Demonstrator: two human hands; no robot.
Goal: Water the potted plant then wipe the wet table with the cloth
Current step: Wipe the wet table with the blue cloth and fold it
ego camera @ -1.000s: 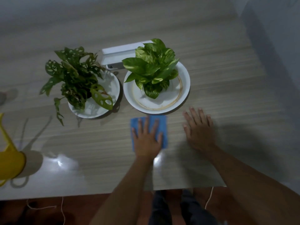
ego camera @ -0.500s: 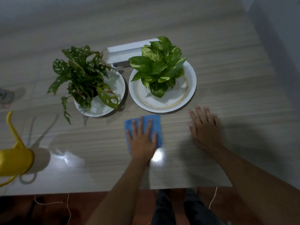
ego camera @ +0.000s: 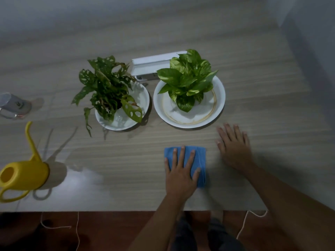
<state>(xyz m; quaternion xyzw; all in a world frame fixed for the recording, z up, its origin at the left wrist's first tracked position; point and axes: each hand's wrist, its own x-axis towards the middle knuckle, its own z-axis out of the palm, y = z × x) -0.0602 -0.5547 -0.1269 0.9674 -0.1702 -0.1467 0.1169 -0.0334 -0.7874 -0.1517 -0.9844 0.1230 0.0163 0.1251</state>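
A folded blue cloth (ego camera: 201, 160) lies on the wooden table (ego camera: 253, 87) near its front edge. My left hand (ego camera: 181, 171) presses flat on the cloth with fingers spread. My right hand (ego camera: 233, 147) rests palm-down on the bare table to the right of the cloth, holding nothing. Behind the hands stand two potted plants on white plates: a bright green one (ego camera: 188, 78) on a gold-rimmed plate (ego camera: 216, 113), and a darker holed-leaf plant (ego camera: 107, 87) on a smaller plate (ego camera: 141, 98). A yellow watering can (ego camera: 23, 174) sits at the far left.
A white box (ego camera: 150, 64) lies behind the plants. A clear cup (ego camera: 12, 105) stands at the left edge. A shiny wet-looking patch (ego camera: 87, 180) reflects light between the can and the cloth. The table's front edge runs just below my wrists, with cords hanging beneath.
My left hand slid the blue cloth left, then back right and nearer the front edge. The right hand stayed flat on the table. The view shifted, bringing the can and cup further in.
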